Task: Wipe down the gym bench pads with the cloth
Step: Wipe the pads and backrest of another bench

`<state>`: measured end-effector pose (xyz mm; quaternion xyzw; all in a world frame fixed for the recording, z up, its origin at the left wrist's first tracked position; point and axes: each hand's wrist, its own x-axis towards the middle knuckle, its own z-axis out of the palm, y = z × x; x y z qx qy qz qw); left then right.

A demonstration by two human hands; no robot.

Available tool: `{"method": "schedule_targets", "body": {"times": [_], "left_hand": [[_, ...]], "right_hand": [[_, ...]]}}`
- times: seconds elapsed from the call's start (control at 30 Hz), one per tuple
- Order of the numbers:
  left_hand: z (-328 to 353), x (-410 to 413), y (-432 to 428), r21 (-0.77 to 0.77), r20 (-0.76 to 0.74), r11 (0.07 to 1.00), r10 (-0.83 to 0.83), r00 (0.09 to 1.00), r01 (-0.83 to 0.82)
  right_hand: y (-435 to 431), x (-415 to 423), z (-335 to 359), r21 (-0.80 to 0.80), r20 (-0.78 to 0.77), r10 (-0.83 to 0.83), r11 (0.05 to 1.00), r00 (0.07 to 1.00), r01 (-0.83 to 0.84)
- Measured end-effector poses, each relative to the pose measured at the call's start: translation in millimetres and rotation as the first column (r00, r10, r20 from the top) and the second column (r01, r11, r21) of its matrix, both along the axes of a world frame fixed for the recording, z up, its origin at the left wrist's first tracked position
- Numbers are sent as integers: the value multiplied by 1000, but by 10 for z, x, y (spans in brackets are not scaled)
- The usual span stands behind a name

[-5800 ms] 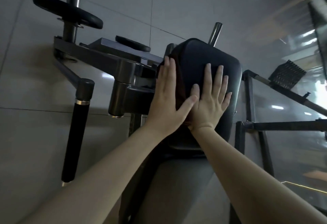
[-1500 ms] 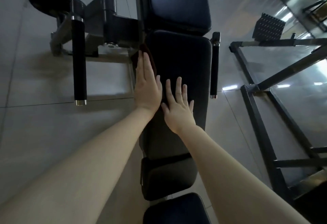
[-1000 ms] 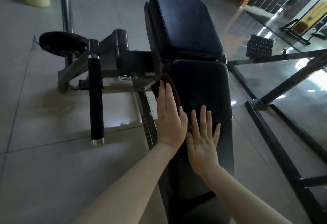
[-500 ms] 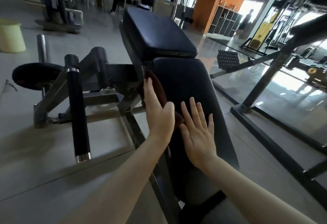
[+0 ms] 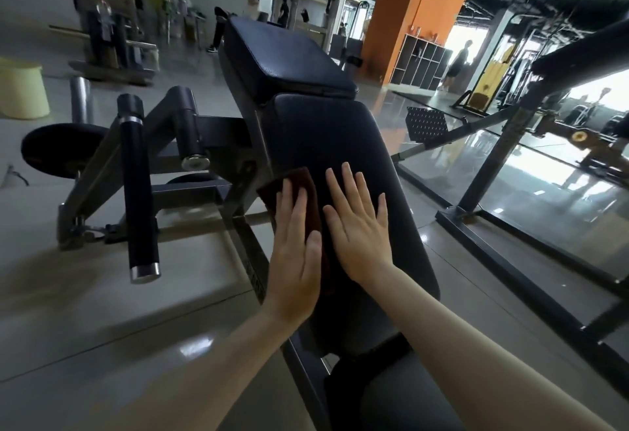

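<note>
Left hand [image 5: 294,253] is lying flat with straight, closed-up fingers, pressing down on the cloth [image 5: 299,179]; no finger is curling round it. The cloth, dark reddish-brown, is sitting on the left edge of the long bench pad [image 5: 343,137]. Its far end is showing past the fingertips, and a strip is running along the thumb side of the palm.

Right hand [image 5: 360,226] is also lying flat, fingers straight and spread, gripping nothing. It is resting on the pad just right of the cloth. Whether the cloth is reaching under this palm cannot be told.

Both forearms are coming in from the near edge. The upper pad [image 5: 282,59] is butting against the long pad's far end. To the left, a black roller handle [image 5: 140,192] is hanging from the grey machine arm, with a weight plate [image 5: 56,149] farther left.
</note>
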<state>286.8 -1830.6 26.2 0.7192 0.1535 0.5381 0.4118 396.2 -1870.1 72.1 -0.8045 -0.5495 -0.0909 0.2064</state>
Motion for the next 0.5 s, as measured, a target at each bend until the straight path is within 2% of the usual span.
{"method": "schedule_targets", "body": {"times": [0.3,0.5], "left_hand": [[663,306,612,-109,-162,966,216,963,-235],[743,301,708,-180,-104,968,161,982,-177]], "right_hand": [[-2,35,-26,39,8,35,999,999,-35],[7,30,-37,63,3,25,998,1000,-25]]}}
